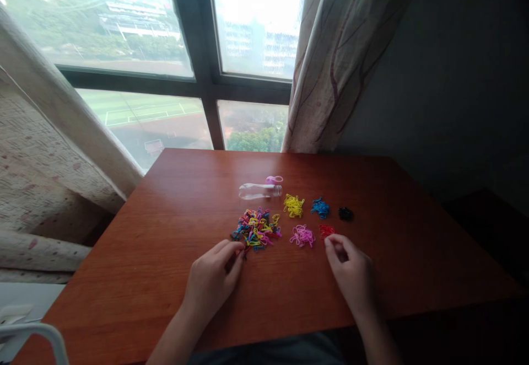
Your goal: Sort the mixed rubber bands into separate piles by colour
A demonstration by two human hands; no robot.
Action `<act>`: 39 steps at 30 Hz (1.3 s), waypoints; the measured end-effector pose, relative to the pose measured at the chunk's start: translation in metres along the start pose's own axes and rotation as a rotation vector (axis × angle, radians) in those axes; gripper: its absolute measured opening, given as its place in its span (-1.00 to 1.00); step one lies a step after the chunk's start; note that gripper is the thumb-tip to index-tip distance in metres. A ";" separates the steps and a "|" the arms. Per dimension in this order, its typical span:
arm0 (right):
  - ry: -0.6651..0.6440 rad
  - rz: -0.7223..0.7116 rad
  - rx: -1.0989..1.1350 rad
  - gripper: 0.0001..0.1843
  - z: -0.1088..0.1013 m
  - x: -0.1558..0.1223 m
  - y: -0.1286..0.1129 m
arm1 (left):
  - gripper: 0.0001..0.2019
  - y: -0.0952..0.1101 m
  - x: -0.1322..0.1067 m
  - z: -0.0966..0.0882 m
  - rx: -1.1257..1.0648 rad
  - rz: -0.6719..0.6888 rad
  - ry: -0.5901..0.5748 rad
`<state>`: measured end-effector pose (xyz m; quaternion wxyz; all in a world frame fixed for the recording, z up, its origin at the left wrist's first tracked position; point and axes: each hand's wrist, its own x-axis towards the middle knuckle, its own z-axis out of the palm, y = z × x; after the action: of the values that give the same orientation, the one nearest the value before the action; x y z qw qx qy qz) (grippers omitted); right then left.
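Note:
Small loop-shaped pins in mixed colours lie in a heap [257, 227] near the middle of the table. My left hand [215, 274] is at the heap's near left edge, thumb and forefinger pinched together by a small dark reddish pin [247, 252]. Farther right, my right hand [351, 268] touches the small red pile [326, 231] with its fingertips closed in a pinch. Whatever sits between those fingertips is too small to make out. Beside the red pile lies a pink pile [303, 235], with yellow [293, 205], blue [320, 207] and black [346, 213] piles behind.
A clear plastic bottle [258, 191] lies on its side behind the heap, its mouth to the right. Just behind it is a pink cap with a loop [274, 180]. The brown wooden table [165, 216] reaches a window flanked by curtains [326, 62]. A white curved tube [41, 329] stands lower left.

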<state>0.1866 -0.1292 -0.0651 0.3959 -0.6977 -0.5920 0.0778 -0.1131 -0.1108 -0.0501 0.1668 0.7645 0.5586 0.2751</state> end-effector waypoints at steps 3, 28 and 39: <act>0.029 0.057 -0.067 -0.67 -0.011 0.010 0.020 | -0.86 0.000 0.000 0.001 0.006 -0.002 -0.004; -0.283 -0.238 0.112 -0.84 0.034 -0.028 -0.052 | -0.83 0.006 0.001 -0.002 0.045 -0.003 -0.018; -0.308 -0.202 0.164 -0.84 0.032 -0.027 -0.050 | -0.84 0.020 0.017 0.004 0.255 0.035 -0.061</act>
<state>0.1225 -0.1391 -0.0646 0.3620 -0.5799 -0.7043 0.1915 -0.0920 -0.1009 -0.0379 0.0801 0.7972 0.5702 0.1814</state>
